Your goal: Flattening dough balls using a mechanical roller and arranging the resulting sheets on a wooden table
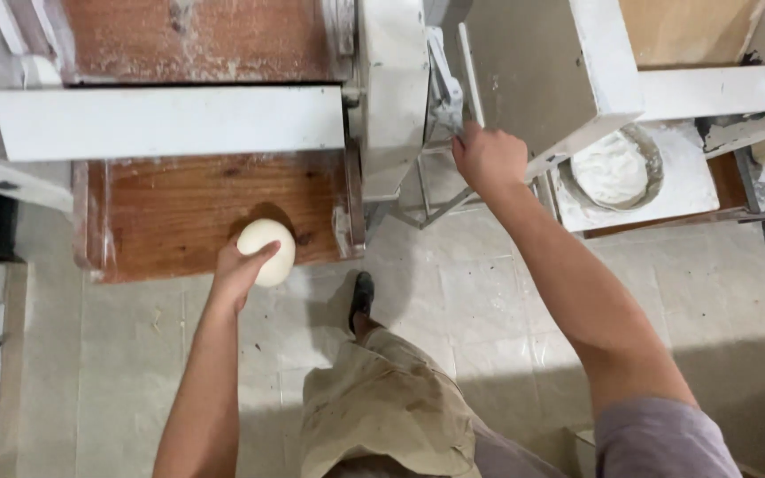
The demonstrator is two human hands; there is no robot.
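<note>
The left hand (239,268) is closed around a smooth ball of dough (267,250), holding it at the front edge of the wooden tray (170,212), at about five o'clock on the board. The dough is still a round lump, not flattened at all, so the rolling looks not yet begun. At two o'clock from the dough, the right hand (487,158) is gripped on a metal lever (468,75) at the side of the white machine (396,88). Further out at three o'clock sits a bowl of flour (614,168) on a floury shelf. One shoe (361,296) is planted on the tiled floor (489,301) below.
</note>
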